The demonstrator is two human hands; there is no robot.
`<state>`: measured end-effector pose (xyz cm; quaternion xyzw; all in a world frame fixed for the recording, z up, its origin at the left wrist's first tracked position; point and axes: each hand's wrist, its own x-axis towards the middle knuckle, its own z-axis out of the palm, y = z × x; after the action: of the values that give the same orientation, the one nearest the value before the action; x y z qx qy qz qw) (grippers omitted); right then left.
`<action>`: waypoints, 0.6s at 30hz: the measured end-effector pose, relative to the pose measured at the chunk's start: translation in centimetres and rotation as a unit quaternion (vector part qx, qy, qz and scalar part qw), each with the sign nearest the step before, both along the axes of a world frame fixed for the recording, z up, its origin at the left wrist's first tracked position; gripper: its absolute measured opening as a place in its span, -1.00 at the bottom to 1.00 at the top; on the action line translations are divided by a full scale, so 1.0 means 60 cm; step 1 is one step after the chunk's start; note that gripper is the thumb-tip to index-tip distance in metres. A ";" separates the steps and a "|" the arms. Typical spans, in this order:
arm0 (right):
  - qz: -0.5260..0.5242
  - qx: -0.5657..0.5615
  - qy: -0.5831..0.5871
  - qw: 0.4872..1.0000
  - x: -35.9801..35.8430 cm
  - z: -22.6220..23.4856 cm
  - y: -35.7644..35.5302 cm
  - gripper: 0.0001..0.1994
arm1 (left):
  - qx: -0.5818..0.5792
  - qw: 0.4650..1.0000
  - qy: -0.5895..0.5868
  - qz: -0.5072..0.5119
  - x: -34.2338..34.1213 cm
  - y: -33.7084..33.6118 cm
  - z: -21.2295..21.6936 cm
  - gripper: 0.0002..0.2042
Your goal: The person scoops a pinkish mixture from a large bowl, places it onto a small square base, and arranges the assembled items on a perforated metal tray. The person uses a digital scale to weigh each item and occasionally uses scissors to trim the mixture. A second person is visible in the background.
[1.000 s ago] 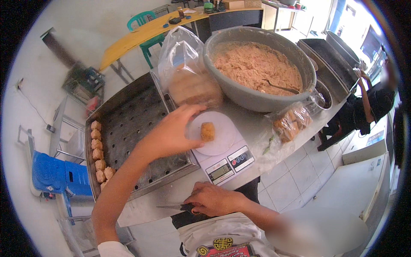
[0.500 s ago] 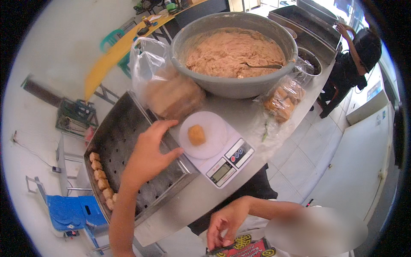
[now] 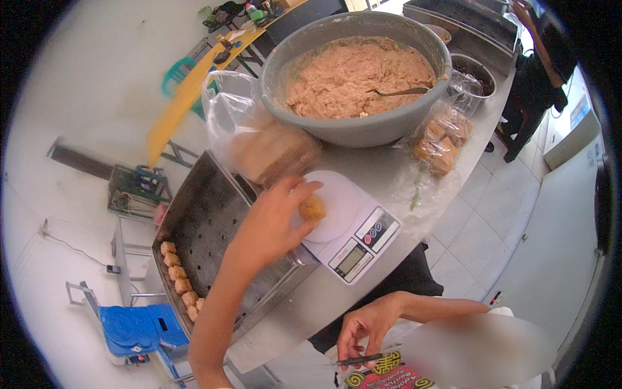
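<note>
My left hand (image 3: 275,217) is curled round a golden-brown fried tofu piece (image 3: 313,208) on the round plate of a white digital kitchen scale (image 3: 346,214). Its thumb and fingers sit on either side of the piece. Low in front of my body, my right hand (image 3: 369,327) pinches a thin dark utensil (image 3: 363,360); which kind of utensil I cannot tell. Beyond the scale stands a big grey basin (image 3: 350,133) of pinkish-beige paste (image 3: 356,78), with a dark-handled spoon or similar tool (image 3: 402,92) resting in it.
Left of the scale lies a perforated metal tray (image 3: 214,223), several tofu pieces (image 3: 176,272) lined along its edge. A plastic bag of tofu blocks (image 3: 275,149) stands behind. Right are bagged tofu pieces (image 3: 444,142) and a metal pot (image 3: 476,74). Another person (image 3: 538,84) is at far right.
My left hand has moved right and closed round the tofu piece on the scale. The view has shifted slightly. My right hand stays low, and its dark utensil now shows more clearly.
</note>
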<state>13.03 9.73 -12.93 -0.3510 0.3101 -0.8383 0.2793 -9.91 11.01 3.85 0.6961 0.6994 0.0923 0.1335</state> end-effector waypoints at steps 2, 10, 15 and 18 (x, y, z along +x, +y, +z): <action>-0.019 0.002 -0.026 0.999 0.016 0.022 0.019 -0.53 | -0.024 1.000 0.011 0.010 0.002 0.011 -0.007 -0.47; -0.594 0.368 -0.134 0.703 0.120 0.150 0.115 -0.48 | 0.008 0.997 -0.024 0.076 -0.008 0.001 0.039 -0.58; -0.674 0.520 -0.026 0.524 0.121 0.098 0.148 -0.40 | 0.037 0.991 -0.090 0.096 -0.021 -0.014 0.066 -0.55; -0.664 0.548 -0.031 0.508 0.118 0.099 0.147 -0.37 | 0.054 0.993 -0.086 0.063 -0.034 -0.026 0.048 -0.55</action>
<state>20.09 18.57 -6.99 0.2063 0.8412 -0.4524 -0.2126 -11.96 9.47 6.76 0.6462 0.7217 0.1977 0.1498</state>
